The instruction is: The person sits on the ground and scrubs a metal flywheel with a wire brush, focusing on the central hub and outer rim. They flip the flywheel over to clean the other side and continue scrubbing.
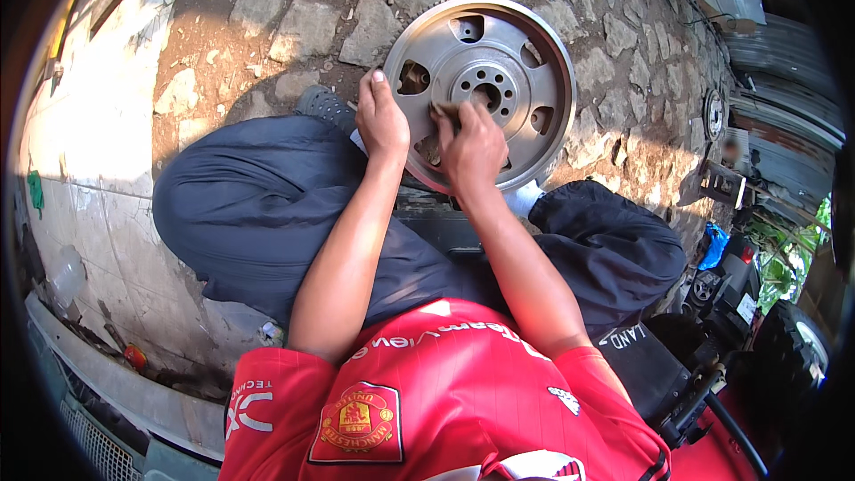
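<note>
While the round metal wheel [481, 89] is propped on edge against the knees, face toward the person, its near rim is gripped by the left hand [381, 120]; the right hand [472, 147] is pressed half-curled on its face, over stone paving [303, 27].

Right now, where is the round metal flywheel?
In the head view, the flywheel stands upper centre on the stone paving, between the knees, with the left hand and right hand on it.

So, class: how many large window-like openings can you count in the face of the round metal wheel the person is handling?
4 show on the metal wheel: top, upper right, right, and left beside the left hand. The right hand covers the lower face, so more may be hidden.
</note>
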The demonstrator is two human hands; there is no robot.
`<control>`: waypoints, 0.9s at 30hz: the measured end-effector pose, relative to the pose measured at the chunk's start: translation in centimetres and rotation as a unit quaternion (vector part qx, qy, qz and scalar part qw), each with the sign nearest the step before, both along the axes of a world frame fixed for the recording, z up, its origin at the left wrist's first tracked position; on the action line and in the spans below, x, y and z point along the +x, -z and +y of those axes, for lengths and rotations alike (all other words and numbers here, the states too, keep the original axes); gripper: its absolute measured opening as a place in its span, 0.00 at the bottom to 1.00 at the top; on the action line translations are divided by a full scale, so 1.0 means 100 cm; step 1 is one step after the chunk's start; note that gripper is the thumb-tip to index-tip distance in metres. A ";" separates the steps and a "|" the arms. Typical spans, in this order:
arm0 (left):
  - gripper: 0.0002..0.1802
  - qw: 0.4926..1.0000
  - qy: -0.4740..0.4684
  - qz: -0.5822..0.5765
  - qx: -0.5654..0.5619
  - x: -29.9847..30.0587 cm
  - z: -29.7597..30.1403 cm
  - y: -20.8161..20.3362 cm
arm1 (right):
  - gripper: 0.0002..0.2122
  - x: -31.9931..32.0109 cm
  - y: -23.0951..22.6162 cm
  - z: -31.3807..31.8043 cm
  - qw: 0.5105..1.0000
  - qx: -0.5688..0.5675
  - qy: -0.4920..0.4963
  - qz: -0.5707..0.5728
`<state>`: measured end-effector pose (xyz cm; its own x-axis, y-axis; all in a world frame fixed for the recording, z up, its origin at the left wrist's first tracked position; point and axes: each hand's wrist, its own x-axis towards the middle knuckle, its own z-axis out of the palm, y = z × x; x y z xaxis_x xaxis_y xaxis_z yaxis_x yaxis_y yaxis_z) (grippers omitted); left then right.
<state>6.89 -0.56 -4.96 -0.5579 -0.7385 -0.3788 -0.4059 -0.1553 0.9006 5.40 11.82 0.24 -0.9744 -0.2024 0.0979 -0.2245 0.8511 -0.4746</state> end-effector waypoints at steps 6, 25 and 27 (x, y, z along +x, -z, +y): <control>0.29 1.000 -0.008 0.010 0.003 0.001 0.002 0.003 | 0.08 0.004 0.005 0.005 1.000 0.019 0.006 0.000; 0.29 1.000 0.002 0.011 0.002 0.003 -0.003 0.014 | 0.08 -0.005 0.002 -0.001 1.000 0.015 -0.010 0.004; 0.29 1.000 -0.001 0.012 -0.005 0.001 -0.002 0.010 | 0.08 0.011 -0.005 0.027 0.998 0.045 -0.027 -0.021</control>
<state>6.95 -0.72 -6.00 -0.5657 -0.7427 -0.3583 -0.3845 -0.1468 0.9114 6.47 14.49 0.74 -0.9648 -0.2603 0.0373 -0.2525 0.8777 -0.4074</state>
